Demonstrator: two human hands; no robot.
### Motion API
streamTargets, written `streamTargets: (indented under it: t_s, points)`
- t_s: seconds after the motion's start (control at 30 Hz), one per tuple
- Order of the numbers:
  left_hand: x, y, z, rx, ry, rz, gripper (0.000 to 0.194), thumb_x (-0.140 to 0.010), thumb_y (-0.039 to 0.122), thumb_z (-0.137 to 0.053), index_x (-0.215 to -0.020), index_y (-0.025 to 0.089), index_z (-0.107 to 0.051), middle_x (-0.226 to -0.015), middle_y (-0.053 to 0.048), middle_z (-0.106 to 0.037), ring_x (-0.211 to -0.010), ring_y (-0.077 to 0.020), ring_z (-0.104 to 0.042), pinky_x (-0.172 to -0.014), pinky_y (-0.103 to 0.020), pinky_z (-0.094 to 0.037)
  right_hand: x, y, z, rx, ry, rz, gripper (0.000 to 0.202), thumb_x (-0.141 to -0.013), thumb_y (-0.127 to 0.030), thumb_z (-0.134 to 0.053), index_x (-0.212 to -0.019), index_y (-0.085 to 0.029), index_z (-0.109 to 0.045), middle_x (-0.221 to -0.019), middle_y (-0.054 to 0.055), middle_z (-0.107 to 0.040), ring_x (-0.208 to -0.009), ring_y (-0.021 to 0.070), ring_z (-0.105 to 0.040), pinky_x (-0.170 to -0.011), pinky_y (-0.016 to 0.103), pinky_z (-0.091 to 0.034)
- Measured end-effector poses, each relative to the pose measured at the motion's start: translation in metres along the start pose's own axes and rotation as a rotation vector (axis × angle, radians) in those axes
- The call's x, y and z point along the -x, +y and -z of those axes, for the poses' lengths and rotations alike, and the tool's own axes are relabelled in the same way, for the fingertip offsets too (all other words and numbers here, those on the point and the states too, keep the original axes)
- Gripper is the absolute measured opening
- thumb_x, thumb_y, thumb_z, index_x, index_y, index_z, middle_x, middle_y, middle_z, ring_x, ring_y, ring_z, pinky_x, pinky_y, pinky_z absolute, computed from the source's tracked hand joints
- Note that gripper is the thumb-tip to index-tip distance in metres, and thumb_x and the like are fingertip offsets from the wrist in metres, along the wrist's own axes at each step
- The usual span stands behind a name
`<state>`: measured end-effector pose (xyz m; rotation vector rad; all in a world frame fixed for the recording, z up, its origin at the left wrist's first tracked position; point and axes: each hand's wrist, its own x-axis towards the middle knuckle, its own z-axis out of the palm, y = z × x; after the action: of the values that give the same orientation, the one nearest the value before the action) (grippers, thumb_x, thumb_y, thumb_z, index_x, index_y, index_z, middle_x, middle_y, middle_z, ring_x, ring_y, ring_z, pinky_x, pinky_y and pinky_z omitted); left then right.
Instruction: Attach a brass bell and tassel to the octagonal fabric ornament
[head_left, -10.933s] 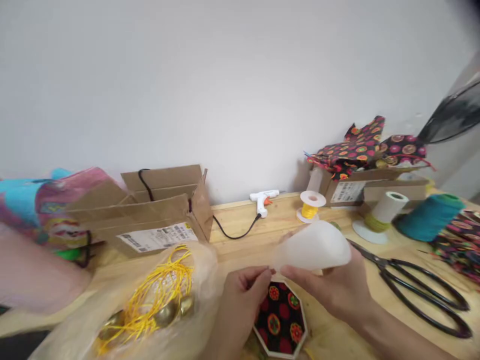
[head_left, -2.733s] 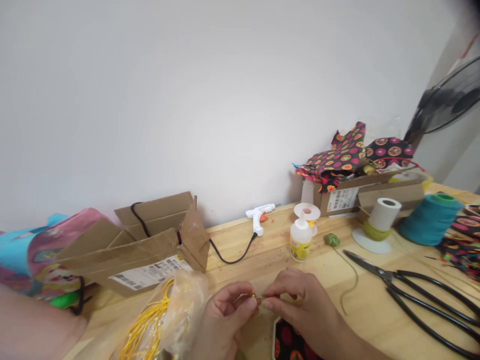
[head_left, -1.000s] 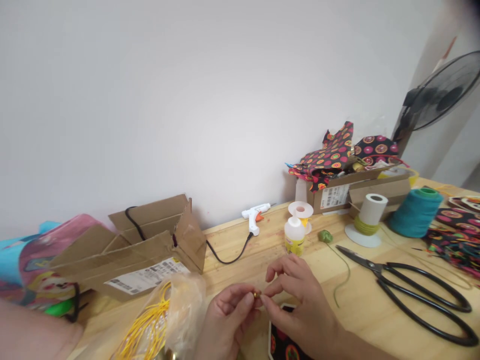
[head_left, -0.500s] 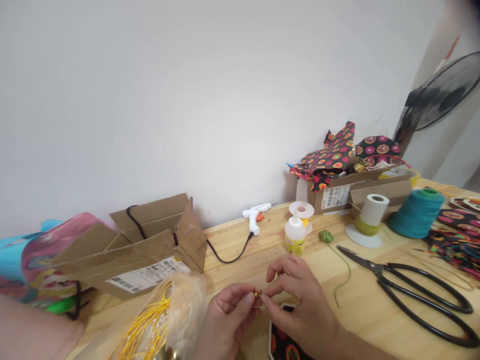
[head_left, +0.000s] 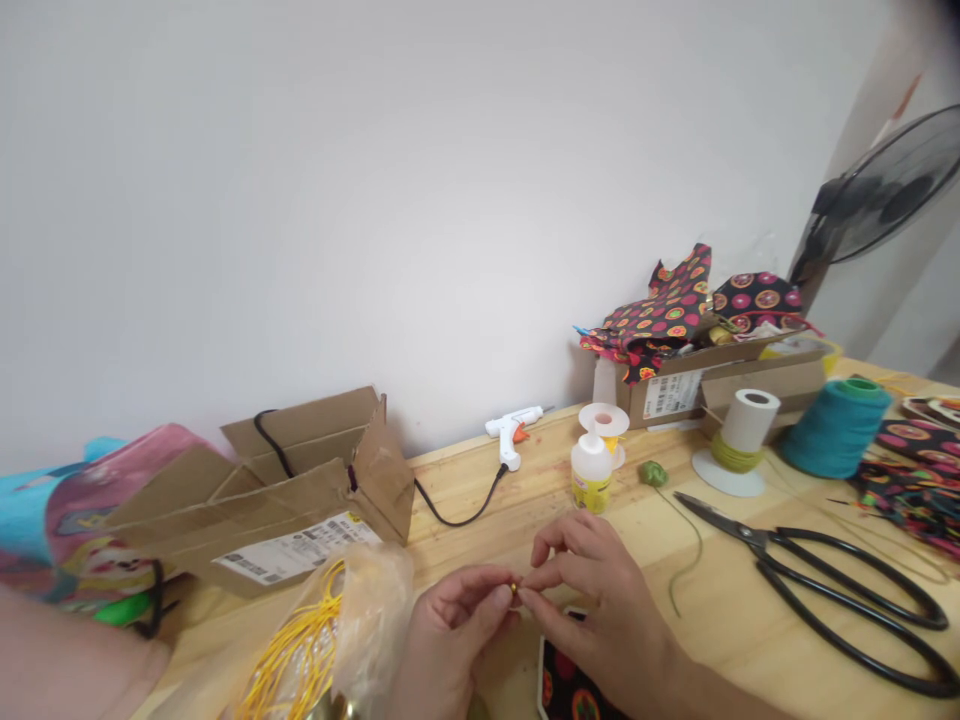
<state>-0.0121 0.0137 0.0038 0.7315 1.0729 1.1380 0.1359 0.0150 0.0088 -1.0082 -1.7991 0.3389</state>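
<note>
My left hand [head_left: 469, 615] pinches a tiny gold bead-like piece [head_left: 514, 589] between thumb and forefinger. Meeting it from the other side is my right hand [head_left: 592, 590], its thumb and forefinger closed at the piece. Whether a thread runs through the piece is too small to tell. Below my right hand lies a black fabric-covered item [head_left: 566, 680] with colourful round prints and a pale edge, partly hidden by the hand. Left of my left hand, a clear plastic bag [head_left: 382, 590] holds yellow cords [head_left: 300, 640].
Black-handled scissors [head_left: 757, 540] lie to the right, near a green thread ball [head_left: 652, 473], a white spool [head_left: 739, 450] and a teal thread cone [head_left: 836, 425]. A glue bottle [head_left: 591, 470], a white glue gun [head_left: 510, 435] and an open cardboard box [head_left: 300, 510] stand behind.
My fingertips have shifted very slightly around the gold piece, with the right fingers a touch closer. Everything else stays in place.
</note>
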Motion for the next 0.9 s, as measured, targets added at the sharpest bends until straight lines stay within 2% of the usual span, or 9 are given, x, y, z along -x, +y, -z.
streamTargets:
  t_s: [0.27,0.5,0.7,0.9]
  points:
    - [-0.0021,-0.002,0.0042,-0.072,0.029,-0.056,0.02,-0.05,0.021,-0.076,-0.067,0.016,-0.067,-0.062,-0.003,-0.068,-0.059,-0.0122,-0.06,-0.057,-0.017,-0.047,0.0004,0.0042,-0.0016,0.0,-0.062,-0.02,0.009,-0.071,-0.017,-0.058,-0.069,-0.024,-0.063,-0.071,0.0,-0.057,-0.07,0.0154,-0.048,-0.065,0.031,-0.037]
    - [-0.0015,0.0019,0.0029,-0.27,0.046,-0.219,0.014,-0.052,0.017,-0.074,-0.065,0.018,-0.069,-0.065,-0.001,-0.067,-0.063,-0.0132,-0.061,-0.057,-0.015,-0.048,0.0006,0.0049,-0.0029,-0.028,-0.136,-0.075,0.011,-0.075,-0.019,-0.056,-0.066,-0.022,-0.061,-0.07,-0.001,-0.057,-0.07,0.0144,-0.048,-0.067,0.031,-0.035]
    - [0.0002,0.0047,0.0013,-0.381,0.043,-0.342,0.009,-0.056,0.017,-0.071,-0.064,0.019,-0.069,-0.067,-0.002,-0.067,-0.064,-0.0145,-0.061,-0.057,-0.016,-0.049,-0.0003,0.0037,-0.0037,-0.052,-0.147,-0.111,0.011,-0.075,-0.018,-0.055,-0.072,-0.023,-0.064,-0.073,0.001,-0.059,-0.073,0.0156,-0.049,-0.067,0.031,-0.036]
    - [0.0002,0.0051,0.0046,-0.47,0.038,-0.392,0.009,-0.055,0.019,-0.07,-0.064,0.02,-0.069,-0.069,-0.002,-0.068,-0.066,-0.0159,-0.062,-0.061,-0.018,-0.051,-0.0011,0.0034,-0.0038,-0.036,-0.166,-0.123,0.012,-0.075,-0.019,-0.055,-0.071,-0.023,-0.065,-0.073,0.0,-0.061,-0.073,0.0151,-0.049,-0.069,0.03,-0.035]
